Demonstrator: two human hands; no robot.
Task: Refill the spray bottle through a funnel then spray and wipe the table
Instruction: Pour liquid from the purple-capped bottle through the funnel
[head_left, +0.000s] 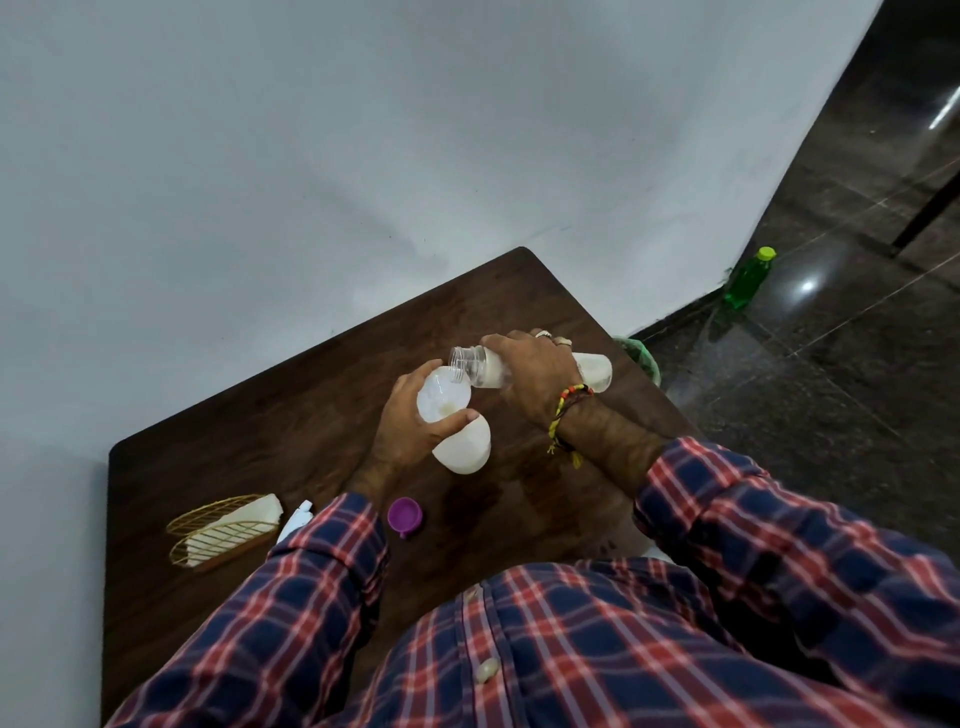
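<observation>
A white spray bottle body (464, 445) stands on the dark wooden table (291, 415) with a translucent white funnel (441, 397) in its neck. My left hand (410, 423) grips the funnel and bottle top. My right hand (530, 371) holds a clear refill bottle (592, 370) tipped almost flat, its open mouth over the funnel's rim. A purple cap (404, 516) lies on the table near my body. The white spray head (296, 519) lies partly hidden under my left sleeve.
A gold wire holder with white napkins (228, 530) sits at the table's left. The white wall runs along the table's far edge. On the dark floor to the right stands a green bottle (748, 278), and a green bag (641, 353) shows past the table edge.
</observation>
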